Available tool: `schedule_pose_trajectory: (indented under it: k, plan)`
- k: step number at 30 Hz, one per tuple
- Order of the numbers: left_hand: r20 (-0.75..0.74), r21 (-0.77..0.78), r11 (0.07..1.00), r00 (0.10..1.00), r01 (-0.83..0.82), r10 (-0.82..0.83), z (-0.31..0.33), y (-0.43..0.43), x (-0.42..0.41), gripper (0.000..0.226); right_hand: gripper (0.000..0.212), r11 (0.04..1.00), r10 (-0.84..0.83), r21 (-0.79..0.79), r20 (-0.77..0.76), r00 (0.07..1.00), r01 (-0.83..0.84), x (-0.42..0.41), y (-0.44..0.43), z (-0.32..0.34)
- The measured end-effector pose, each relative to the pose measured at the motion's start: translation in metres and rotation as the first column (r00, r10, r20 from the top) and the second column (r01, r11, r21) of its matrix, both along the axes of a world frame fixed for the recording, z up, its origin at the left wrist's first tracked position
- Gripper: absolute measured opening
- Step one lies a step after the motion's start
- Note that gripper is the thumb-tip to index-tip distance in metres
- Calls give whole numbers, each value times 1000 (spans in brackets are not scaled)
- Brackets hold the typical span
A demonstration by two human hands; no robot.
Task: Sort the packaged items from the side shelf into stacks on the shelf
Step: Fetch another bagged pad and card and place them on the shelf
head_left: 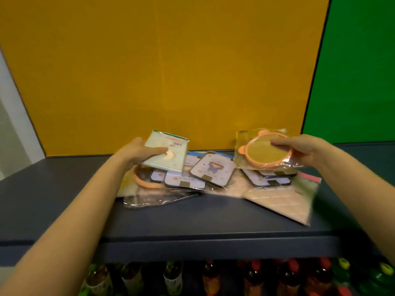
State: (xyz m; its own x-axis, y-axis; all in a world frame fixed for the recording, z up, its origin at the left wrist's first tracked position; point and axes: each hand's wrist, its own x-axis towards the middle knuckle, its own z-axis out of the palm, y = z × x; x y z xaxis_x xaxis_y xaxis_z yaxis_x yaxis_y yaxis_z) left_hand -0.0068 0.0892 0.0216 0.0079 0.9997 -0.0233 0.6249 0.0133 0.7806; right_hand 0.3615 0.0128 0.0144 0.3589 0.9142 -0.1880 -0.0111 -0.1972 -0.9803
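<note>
The shelf (64,199) is dark, smooth and matt. The packs (210,169) sit in clear glossy plastic film, crinkled and glinting. The pale pack (171,144) looks like smooth card. The round item (261,153) has a smooth orange plastic-looking rim. The yellow panel (160,71) is matt; the bottles (211,278) shine.

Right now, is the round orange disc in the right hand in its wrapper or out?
In. Clear film surrounds the round orange disc, its corners jutting past the rim where the right hand pinches it.
</note>
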Motion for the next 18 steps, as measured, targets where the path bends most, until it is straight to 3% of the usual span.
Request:
schedule_pose_trajectory:
  k: [4, 7, 10, 18]
  plan:
    - [200, 117, 987, 971, 109, -130, 12, 0, -7, 16, 16, 997, -63, 28, -83, 995, 65, -10, -21, -13]
    - [344, 231, 961, 911, 154, -229, 25, -7, 8, 14, 14, 991, -124, 43, -94, 988, 129, -10, -40, -19]
    - [437, 239, 940, 837, 245, -329, 31, -19, 41, 16, 4, 982, -160, 70, -182, 970, 175, -1, -65, -18]
    - [476, 238, 863, 720, 446, -504, 20, -68, 168, 20, 10, 919, -349, 93, -260, 900, 383, 61, -142, -24]
